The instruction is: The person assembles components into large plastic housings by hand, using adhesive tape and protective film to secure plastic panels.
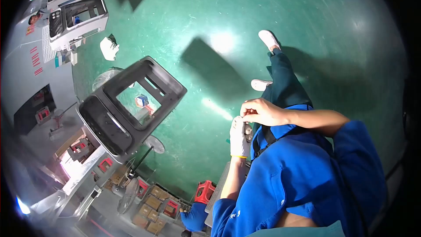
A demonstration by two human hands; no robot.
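My left hand [238, 139] wears a white knit glove with a yellow cuff and is closed in front of my waist. Small rounded, shiny shapes [248, 132] show at its right side; whether they are fingertips or a held thing is unclear. My bare right hand [264, 112] bends over the top of the glove, thumb and fingers pinched together at its fingertips. What lies in the pinch is hidden. Ahead to the left hangs a dark grey plastic housing [169, 88] with a large rectangular opening, apart from both hands.
Another housing, light grey [90, 24], is at the far left. A fan [127, 198], cardboard boxes [153, 202] and a red stool [205, 192] stand at the lower left, near a person in blue [194, 216]. A white bag [109, 48] lies on the green floor [175, 26].
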